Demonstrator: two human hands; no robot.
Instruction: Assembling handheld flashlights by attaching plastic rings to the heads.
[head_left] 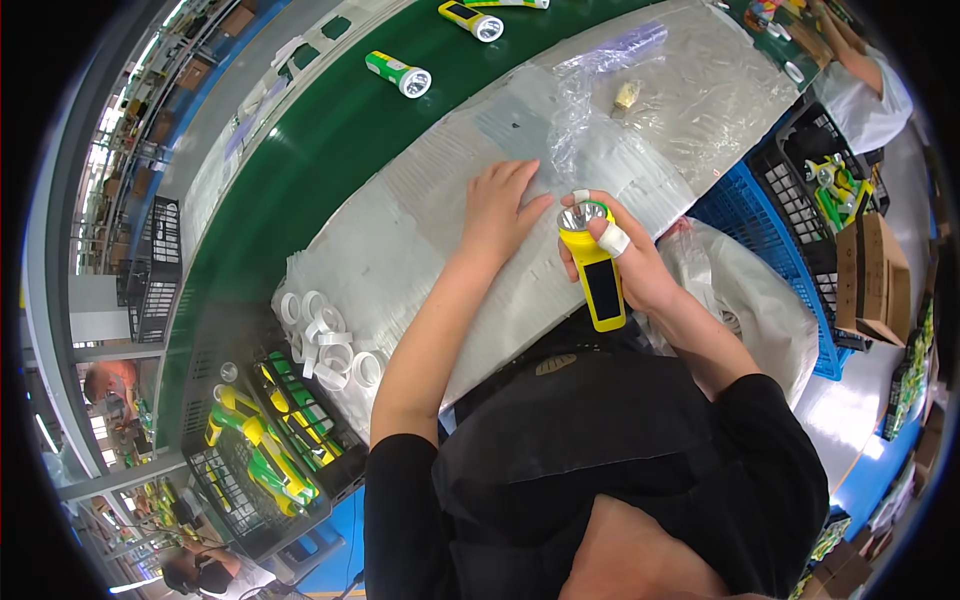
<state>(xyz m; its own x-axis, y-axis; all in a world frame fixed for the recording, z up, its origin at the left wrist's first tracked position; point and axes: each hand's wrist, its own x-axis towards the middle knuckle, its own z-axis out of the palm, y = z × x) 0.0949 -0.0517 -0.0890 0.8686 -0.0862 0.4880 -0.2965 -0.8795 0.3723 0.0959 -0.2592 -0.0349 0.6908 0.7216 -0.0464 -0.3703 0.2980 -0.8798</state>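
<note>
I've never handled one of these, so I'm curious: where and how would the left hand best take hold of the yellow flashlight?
Probably around the long lower body of the yellow flashlight, coming from the left. The right hand grips near its wider, round head, leaving most of the narrower body exposed below. The open left hand is on that side.

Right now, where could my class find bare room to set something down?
Bare room: the worktop patch between the left hand, the white rings and the green belt, plus the belt stretch below its leftmost flashlight. Crowded: the worktop's near left corner, under those rings, and its far right part, strewn with crumpled clear film.
</note>
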